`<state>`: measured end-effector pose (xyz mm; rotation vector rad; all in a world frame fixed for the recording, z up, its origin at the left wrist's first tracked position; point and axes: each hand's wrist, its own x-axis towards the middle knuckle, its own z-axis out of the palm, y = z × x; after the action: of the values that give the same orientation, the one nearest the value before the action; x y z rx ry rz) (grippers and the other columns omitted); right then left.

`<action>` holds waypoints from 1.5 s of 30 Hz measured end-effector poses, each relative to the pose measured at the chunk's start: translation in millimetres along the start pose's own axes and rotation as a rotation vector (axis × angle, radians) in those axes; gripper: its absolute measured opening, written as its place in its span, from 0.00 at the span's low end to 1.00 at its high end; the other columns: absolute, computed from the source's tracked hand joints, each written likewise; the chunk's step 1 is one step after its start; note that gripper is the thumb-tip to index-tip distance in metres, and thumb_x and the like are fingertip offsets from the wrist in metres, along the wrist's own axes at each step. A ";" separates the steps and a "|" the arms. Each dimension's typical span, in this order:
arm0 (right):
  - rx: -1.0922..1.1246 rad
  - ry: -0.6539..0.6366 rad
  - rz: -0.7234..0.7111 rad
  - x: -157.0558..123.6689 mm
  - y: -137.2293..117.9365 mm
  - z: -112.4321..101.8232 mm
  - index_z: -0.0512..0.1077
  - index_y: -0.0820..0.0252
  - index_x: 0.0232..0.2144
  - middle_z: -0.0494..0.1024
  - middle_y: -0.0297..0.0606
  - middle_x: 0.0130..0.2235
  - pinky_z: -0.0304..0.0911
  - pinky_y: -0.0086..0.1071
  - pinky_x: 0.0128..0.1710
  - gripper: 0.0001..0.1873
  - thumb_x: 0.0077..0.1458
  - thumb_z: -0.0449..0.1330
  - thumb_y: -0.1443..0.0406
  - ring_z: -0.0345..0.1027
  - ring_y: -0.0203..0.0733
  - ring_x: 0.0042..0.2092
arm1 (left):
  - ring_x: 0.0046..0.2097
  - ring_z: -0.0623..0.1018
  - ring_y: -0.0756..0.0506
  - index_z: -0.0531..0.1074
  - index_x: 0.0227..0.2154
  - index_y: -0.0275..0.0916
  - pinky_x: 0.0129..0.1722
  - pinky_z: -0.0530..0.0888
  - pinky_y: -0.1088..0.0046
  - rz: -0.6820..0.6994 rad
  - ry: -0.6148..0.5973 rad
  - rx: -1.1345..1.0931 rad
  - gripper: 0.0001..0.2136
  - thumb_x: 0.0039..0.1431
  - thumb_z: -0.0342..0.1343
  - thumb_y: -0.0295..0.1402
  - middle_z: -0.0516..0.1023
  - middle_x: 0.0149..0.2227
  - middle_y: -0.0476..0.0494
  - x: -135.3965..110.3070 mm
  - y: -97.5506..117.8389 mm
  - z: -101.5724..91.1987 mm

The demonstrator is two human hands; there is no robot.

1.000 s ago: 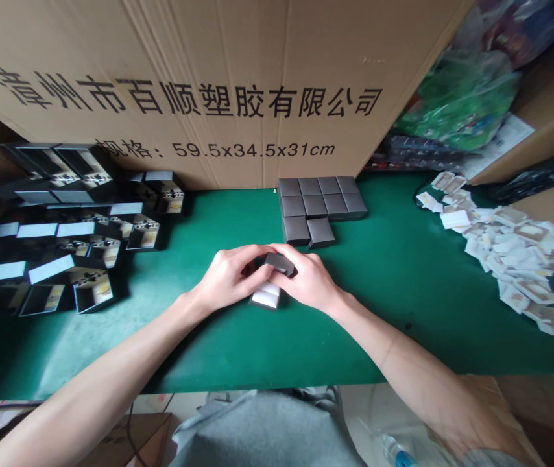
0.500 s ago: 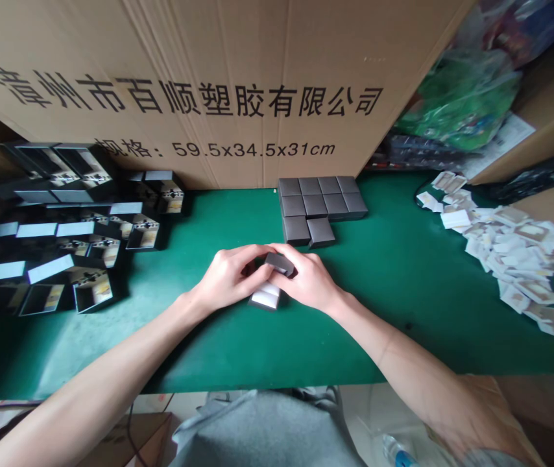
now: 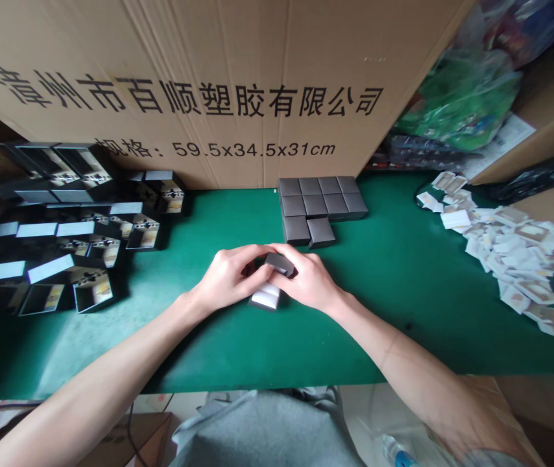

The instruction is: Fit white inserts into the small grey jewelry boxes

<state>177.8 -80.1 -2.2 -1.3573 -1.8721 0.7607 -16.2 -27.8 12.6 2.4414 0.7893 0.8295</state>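
Between my two hands is a small dark box (image 3: pixel 279 264) with a white inside part (image 3: pixel 266 296) showing toward me. My left hand (image 3: pixel 231 275) is closed on its left side, with the thumb laid across the box. My right hand (image 3: pixel 309 275) grips it from the right, its thumb against the same spot. My fingertips meet behind the box and hide part of it. Just beyond my hands, several closed dark boxes (image 3: pixel 323 198) are set side by side on the green table (image 3: pixel 218 217).
On the left stand rows of open dark boxes (image 3: pixel 93 292) with pale insides. A pile of white inserts (image 3: pixel 515 246) lies at the right. Behind the table rises a large cardboard carton (image 3: pixel 238 39). Plastic bags (image 3: pixel 462 97) sit at the back right.
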 end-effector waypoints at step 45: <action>0.000 0.004 -0.006 -0.3 1.0 1.0 0.69 0.50 0.56 0.82 0.34 0.49 0.73 0.32 0.45 0.21 0.62 0.61 0.56 0.79 0.43 0.47 | 0.25 0.72 0.54 0.76 0.45 0.36 0.28 0.69 0.78 -0.019 -0.013 0.016 0.11 0.67 0.53 0.36 0.79 0.29 0.50 -0.4 -0.4 0.1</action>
<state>177.6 -80.2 -3.6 -1.3515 -1.8724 0.7539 -16.6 -27.8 12.2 2.4466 0.8158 0.8027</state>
